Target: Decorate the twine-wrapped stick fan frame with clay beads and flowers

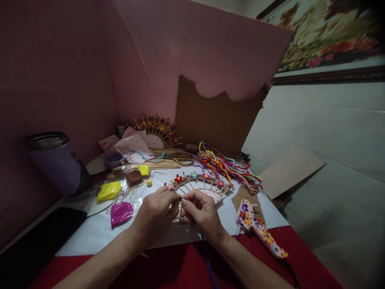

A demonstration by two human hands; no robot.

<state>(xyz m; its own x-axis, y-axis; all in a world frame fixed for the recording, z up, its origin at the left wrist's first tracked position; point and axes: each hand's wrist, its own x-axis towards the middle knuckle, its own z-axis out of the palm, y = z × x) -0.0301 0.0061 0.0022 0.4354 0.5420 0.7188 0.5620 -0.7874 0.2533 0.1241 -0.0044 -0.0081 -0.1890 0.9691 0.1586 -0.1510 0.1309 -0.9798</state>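
My left hand (158,210) and my right hand (203,210) meet at the middle of the table, fingertips pinched together. Between them shows the tip of a blue pipe cleaner (207,259), whose long end hangs below my right hand over the red cloth. Just behind my fingers lies a half-round fan of sticks and brown cardboard (188,181), edged with small red, blue and pink flowers. Part of this fan is hidden by my hands. Right of it, a flower-patterned glue gun (260,228) rests partly on a cardboard scrap (237,194).
Colourful pipe cleaners (222,162) lie in a heap behind. A second decorated fan (156,128) leans at the back. Yellow clay (108,191) and magenta clay (121,213) sit left, near a purple tumbler (57,164) and a dark phone-like slab (45,237). Torn cardboard (216,120) stands behind.
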